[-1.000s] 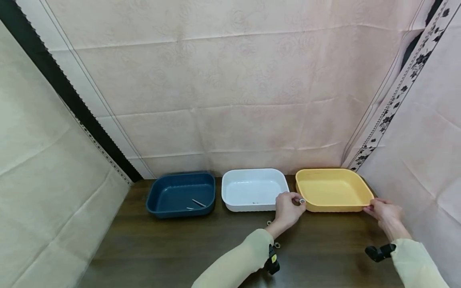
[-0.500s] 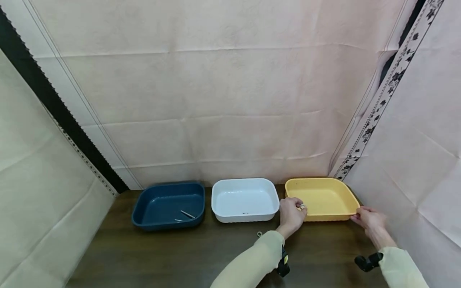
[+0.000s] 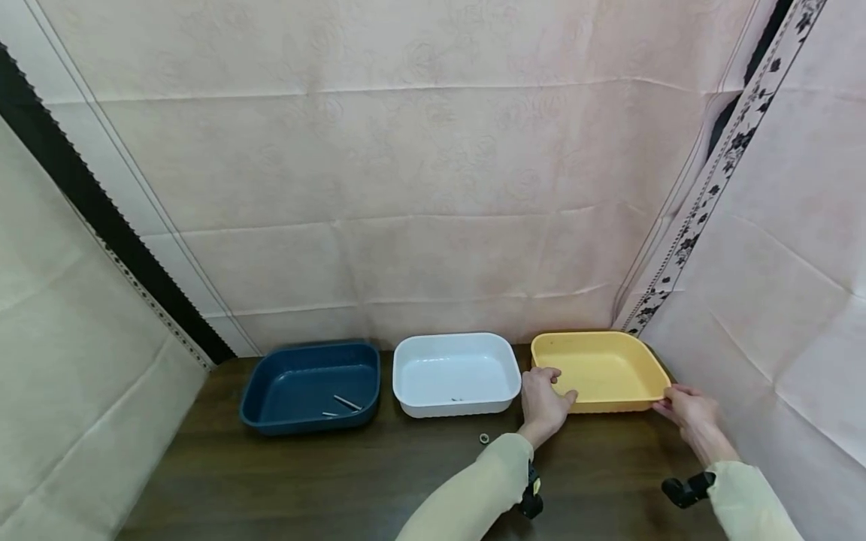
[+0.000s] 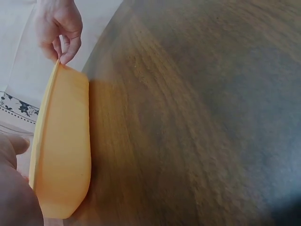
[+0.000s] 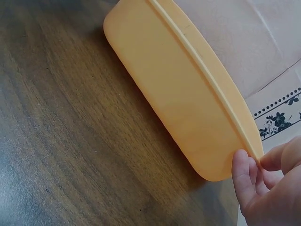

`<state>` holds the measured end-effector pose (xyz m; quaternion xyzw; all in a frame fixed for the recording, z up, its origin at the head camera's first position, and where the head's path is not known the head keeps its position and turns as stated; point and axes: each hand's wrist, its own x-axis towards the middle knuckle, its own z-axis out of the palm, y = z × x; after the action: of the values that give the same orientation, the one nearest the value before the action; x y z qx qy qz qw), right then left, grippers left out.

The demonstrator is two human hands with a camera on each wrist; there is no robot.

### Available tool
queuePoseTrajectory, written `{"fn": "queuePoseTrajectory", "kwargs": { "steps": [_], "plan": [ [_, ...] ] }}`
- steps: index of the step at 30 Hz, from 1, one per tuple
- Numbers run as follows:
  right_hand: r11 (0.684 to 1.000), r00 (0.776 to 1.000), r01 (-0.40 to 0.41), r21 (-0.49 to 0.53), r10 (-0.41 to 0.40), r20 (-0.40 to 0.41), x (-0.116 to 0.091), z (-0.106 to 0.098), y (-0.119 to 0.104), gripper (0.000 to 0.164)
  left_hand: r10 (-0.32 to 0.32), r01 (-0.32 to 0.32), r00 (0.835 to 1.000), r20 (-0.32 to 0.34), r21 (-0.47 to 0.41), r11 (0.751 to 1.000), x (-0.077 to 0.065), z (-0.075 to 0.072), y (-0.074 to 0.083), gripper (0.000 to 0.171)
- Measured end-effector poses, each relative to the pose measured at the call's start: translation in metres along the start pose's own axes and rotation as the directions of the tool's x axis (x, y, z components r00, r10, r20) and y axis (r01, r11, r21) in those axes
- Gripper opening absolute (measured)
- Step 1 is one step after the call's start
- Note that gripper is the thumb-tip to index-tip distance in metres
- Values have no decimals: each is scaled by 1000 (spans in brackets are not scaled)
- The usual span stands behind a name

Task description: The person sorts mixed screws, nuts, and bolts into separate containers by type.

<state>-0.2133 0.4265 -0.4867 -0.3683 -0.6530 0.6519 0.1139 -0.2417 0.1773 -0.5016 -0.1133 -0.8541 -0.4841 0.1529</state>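
Note:
My left hand [image 3: 545, 402] is at the front left corner of the yellow tray [image 3: 602, 372], thumb and index finger apart over the rim. Nothing shows between those fingertips. In the left wrist view, part of the same hand [image 4: 16, 183] covers the tray's near end. At the opposite front corner, my right hand [image 3: 691, 417] pinches the tray's rim between thumb and fingers, as the right wrist view shows with the hand [image 5: 270, 183] close up. A small metal nut [image 3: 483, 438] lies on the wooden table, left of my left wrist.
Left of the yellow tray stands a white tray [image 3: 443, 411] with tiny dark bits near its front. Further left, a dark blue tray [image 3: 298, 429] holds slim metal pieces [image 3: 347, 403]. Pale cloth walls [image 3: 433, 188] enclose the table [image 3: 304, 481] behind and at both sides.
The metal ring pinched in my left fingers is out of sight, and thumb and index finger have parted. My right hand keeps its pinch on the tray. The head view has shifted slightly.

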Motion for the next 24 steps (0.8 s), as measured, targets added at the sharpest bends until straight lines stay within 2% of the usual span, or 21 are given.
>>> {"fn": "queuePoseTrajectory", "kwargs": {
  "steps": [4,8,12,14,19,24],
  "plan": [
    [1000,1000,0,0,0,7,-1,0,-1,38,16,-15,1000,-5,8,1000,-3,-5,-4,35],
    [1000,1000,-15,-3,15,7,-1,0,-4,36,62,-63,998,-23,-88,994,-7,-18,-13,30],
    [999,999,-34,-33,34,2,-1,1,-6,42,123,-135,990,-72,-193,972,-15,-38,-24,22],
    [998,999,-37,-41,37,8,0,1,-5,41,124,-141,989,-85,-235,962,-19,-50,-30,20],
    [999,999,-39,-33,39,13,2,-1,-6,32,65,-77,997,-50,-307,949,-32,-81,-45,19],
    [998,998,-53,-19,53,25,4,-1,-7,26,4,-3,1000,2,-314,950,-46,-110,-66,19]
  ]
}}
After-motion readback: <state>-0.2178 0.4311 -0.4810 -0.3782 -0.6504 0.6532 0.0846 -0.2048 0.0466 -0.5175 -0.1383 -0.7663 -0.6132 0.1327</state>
